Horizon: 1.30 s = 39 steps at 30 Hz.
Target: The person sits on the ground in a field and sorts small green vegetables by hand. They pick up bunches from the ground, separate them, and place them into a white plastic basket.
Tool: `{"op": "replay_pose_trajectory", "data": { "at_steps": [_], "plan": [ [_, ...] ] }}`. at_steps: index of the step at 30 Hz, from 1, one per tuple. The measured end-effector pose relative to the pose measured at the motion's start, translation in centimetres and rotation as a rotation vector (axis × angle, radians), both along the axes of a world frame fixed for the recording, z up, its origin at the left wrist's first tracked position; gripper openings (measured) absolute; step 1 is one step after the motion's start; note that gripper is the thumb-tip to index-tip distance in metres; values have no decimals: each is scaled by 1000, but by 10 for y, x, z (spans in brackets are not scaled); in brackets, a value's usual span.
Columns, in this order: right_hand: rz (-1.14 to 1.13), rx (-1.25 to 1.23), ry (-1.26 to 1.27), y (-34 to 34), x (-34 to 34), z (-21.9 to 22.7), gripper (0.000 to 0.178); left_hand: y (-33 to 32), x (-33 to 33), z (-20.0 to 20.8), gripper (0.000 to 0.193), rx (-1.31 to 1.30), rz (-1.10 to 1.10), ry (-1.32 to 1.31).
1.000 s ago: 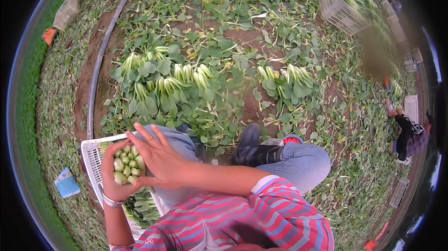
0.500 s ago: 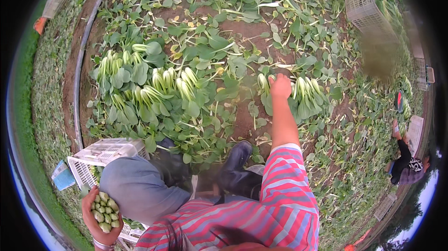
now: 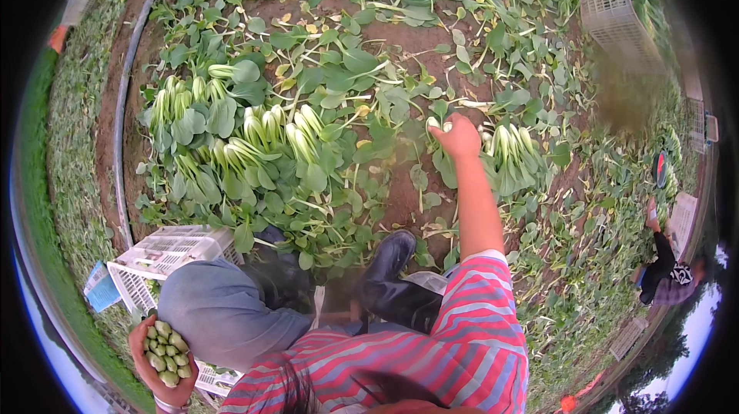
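At the lower left, my left hand [image 3: 140,352] curls around a bunch of bok choy [image 3: 166,354], its pale cut ends facing up. My right arm reaches forward, and my right hand [image 3: 462,137] closes around bok choy [image 3: 443,161] lying on the ground. Pale stalks show beside the thumb; the fingertips are partly hidden. Just right of that hand lies a small pile of bok choy [image 3: 513,158]. A larger group of bok choy [image 3: 231,144] is laid out to the left, stalk ends pointing away from me.
A white plastic crate [image 3: 165,252] stands by my left knee, with a blue container [image 3: 101,288] beside it. Another crate [image 3: 612,6] is at the far right. A pipe [image 3: 127,106] runs along the left. A person [image 3: 668,271] is at the right. Loose leaves cover the soil.
My right hand has shifted slightly and its thumb now shows on the left, over the stalks. My left hand still holds its bunch, a little farther left. The whole view has shifted slightly.
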State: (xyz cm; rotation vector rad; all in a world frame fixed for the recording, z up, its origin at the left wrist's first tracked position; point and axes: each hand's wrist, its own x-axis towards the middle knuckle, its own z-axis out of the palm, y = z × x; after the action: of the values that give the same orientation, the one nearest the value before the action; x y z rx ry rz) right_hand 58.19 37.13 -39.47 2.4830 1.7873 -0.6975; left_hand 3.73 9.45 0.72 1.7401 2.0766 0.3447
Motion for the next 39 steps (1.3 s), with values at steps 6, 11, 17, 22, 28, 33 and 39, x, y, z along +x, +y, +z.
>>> {"op": "replay_pose_trajectory", "data": {
  "at_steps": [6, 11, 17, 22, 28, 33, 39],
  "plan": [
    [-111, 328, 78, -33, -33, 8, 37, -17, -3, 16, 85, 75, -42, 42],
    [158, 695, 624, -77, -148, 182, 34, -58, -26, 43, 102, 114, -99, 85],
    [577, 1036, 832, -171, -315, 384, 36, -85, -54, 88, 110, 181, -370, 29],
    [840, 948, 1084, -270, -403, 454, 37, -121, -63, 101, 90, 271, -430, -19],
    [1266, 1099, 649, -297, -392, 489, 34, -154, -83, 92, 80, 357, -455, -17],
    [1363, 1016, 355, -290, -372, 520, 42, -150, -80, 97, 82, 308, -475, -26],
    [1223, 630, 920, -298, -396, 486, 54, -152, -83, 95, 89, 284, -479, -58]
  ]
}}
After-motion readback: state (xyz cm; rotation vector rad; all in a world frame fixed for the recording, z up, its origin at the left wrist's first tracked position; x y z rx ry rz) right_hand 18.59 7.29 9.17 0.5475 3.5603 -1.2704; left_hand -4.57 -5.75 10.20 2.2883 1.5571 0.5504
